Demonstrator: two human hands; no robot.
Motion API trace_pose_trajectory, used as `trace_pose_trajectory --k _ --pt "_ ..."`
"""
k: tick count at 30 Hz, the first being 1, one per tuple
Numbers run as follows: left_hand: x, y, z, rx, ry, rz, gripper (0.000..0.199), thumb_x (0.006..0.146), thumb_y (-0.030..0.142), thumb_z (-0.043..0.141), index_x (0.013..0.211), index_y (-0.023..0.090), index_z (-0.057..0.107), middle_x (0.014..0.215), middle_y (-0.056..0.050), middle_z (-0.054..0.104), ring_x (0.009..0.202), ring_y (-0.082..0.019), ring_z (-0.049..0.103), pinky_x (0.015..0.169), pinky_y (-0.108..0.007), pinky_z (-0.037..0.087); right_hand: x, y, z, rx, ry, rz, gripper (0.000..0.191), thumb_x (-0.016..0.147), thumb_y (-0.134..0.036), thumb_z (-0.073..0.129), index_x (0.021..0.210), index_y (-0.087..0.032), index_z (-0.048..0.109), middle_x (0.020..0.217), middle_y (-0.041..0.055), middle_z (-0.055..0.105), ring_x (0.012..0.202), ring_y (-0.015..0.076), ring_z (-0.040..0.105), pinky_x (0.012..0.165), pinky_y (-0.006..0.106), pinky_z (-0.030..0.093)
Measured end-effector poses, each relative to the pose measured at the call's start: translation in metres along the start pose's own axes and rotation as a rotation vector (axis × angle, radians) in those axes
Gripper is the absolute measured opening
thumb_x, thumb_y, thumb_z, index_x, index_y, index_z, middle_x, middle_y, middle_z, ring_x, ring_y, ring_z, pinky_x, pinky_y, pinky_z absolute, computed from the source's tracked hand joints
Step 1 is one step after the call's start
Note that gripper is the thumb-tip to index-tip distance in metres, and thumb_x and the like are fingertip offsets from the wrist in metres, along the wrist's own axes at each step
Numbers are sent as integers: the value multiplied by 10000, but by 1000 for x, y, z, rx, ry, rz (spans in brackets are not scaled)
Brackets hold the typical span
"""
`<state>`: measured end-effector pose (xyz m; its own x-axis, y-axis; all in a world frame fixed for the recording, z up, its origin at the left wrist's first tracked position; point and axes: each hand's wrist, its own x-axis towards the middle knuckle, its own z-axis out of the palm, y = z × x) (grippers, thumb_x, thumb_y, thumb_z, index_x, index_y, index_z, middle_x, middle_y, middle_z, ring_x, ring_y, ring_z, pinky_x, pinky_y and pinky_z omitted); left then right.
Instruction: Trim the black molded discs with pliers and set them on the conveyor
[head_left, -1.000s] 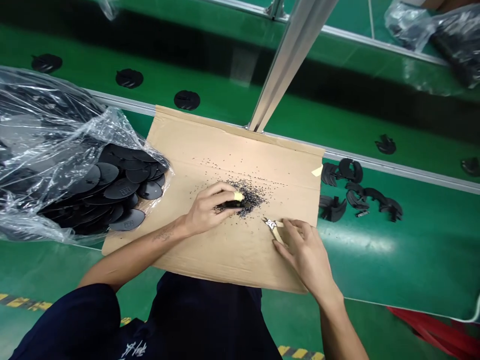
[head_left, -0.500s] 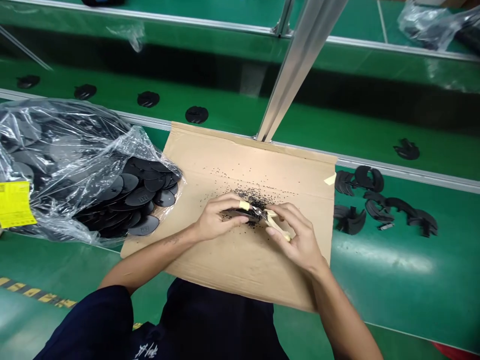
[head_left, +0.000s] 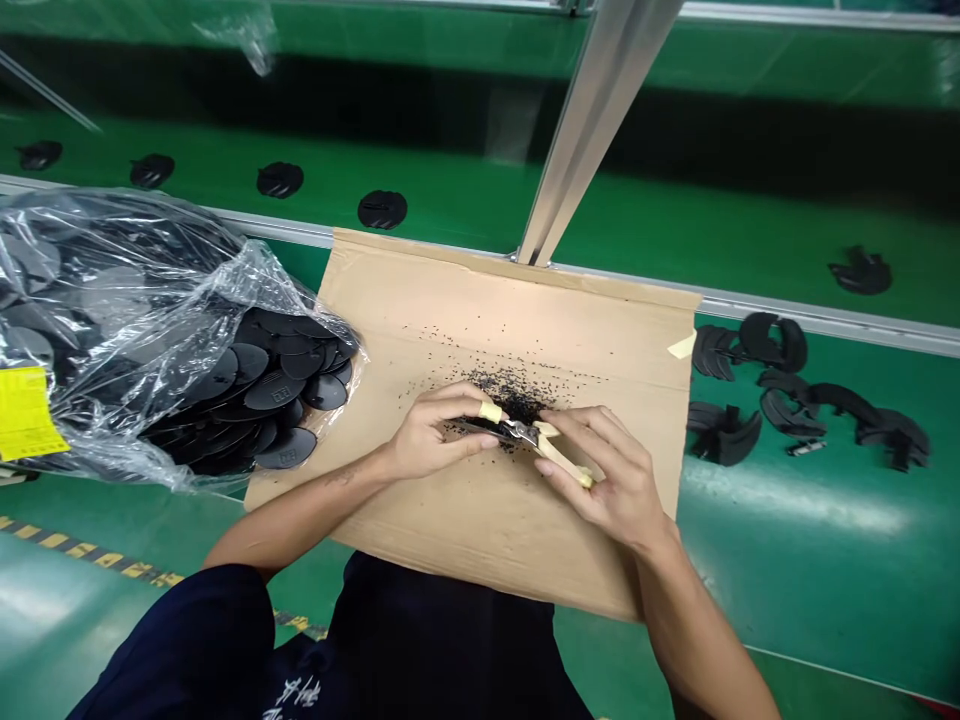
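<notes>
My left hand (head_left: 431,437) is closed on a dark, flat plastic disc (head_left: 471,428), pinched between thumb and fingers; a pale yellow wrap covers one fingertip. My right hand (head_left: 619,475) grips side cutters (head_left: 568,470) by their pale yellow handles. The metal jaws meet the disc's right edge; whether they are closed on it I cannot make out. Beneath both hands, tiny black clippings (head_left: 510,385) lie heaped and scattered on a cardboard sheet (head_left: 450,520).
At left, a clear plastic bag (head_left: 135,290) spills several black discs (head_left: 281,395). Curved black parts (head_left: 727,435) lie on the green table to the right. An upright metal post (head_left: 574,150) stands behind the cardboard. Single discs (head_left: 382,209) sit along the back shelf.
The view has tilted slightly downward. My right hand and the cutters have shifted slightly right in view; both hands keep their holds.
</notes>
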<state>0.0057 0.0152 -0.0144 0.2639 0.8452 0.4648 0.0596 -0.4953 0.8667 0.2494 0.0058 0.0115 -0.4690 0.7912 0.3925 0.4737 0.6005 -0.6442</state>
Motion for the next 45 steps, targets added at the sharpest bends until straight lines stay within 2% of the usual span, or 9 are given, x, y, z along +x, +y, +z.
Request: trace_pose_trajectory --k 10,16,21,26,31,34,37,40,45 --pt "-2 -3 1 -63 -5 -31 212 868 309 780 1006 149 771 888 -85 745 808 -148 703 728 -259 588 0 -3 0 -76 6 -56 367 898 -216 732 1254 -187 649 965 95 719 832 209 681 709 345 576" --pt "0 1 0 -61 -23 -32 215 873 307 776 1017 148 767 912 -88 746 838 -154 704 758 -267 586 -2 -2 5 83 33 95 281 934 -252 686 1212 -219 666 1014 82 721 888 212 695 714 348 575" --pt "-2 -1 0 30 -48 -16 243 886 268 758 1102 159 750 931 -75 729 850 -149 688 755 -270 574 -2 4 6 -112 51 43 363 917 -301 698 1263 -205 647 1036 108 719 939 255 674 760 404 562" --pt "-3 -4 -1 175 -22 -26 288 914 258 718 1196 200 722 974 -65 717 867 -149 669 751 -283 556 -2 5 6 -274 49 -3 386 921 -306 692 1285 -195 630 1016 103 718 887 245 648 743 386 533" --pt "-2 -6 -2 198 -44 14 241 915 274 718 1141 190 735 947 -64 729 859 -155 667 757 -299 540 -3 5 11 -363 17 -29 398 917 -320 694 1284 -179 633 1007 103 721 855 242 630 729 383 519" --pt "0 -6 -2 234 -18 -6 198 898 301 743 1060 188 752 914 -56 751 846 -161 666 793 -323 530 -3 5 13 -268 38 0 355 910 -314 706 1233 -178 651 1014 110 719 884 248 644 744 391 536" --pt "0 -7 -3 159 90 -178 204 884 330 756 1024 181 742 911 -47 757 796 -147 671 735 -288 538 -3 3 8 -32 90 141 292 922 -289 689 1203 -211 664 1047 102 711 950 246 670 787 399 569" --pt "0 -7 -3 -40 157 -303 244 863 349 777 1000 168 688 937 -47 754 811 -137 705 732 -259 575 -3 1 3 213 49 229 240 947 -304 651 1175 -236 685 1184 113 682 1087 246 672 802 377 600" --pt "-5 -7 2 -146 82 -252 232 874 281 771 1006 171 615 1003 -63 750 937 -151 740 850 -273 605 -4 -5 10 278 -42 140 278 924 -325 682 1183 -225 692 1318 143 639 1202 272 643 938 442 598"
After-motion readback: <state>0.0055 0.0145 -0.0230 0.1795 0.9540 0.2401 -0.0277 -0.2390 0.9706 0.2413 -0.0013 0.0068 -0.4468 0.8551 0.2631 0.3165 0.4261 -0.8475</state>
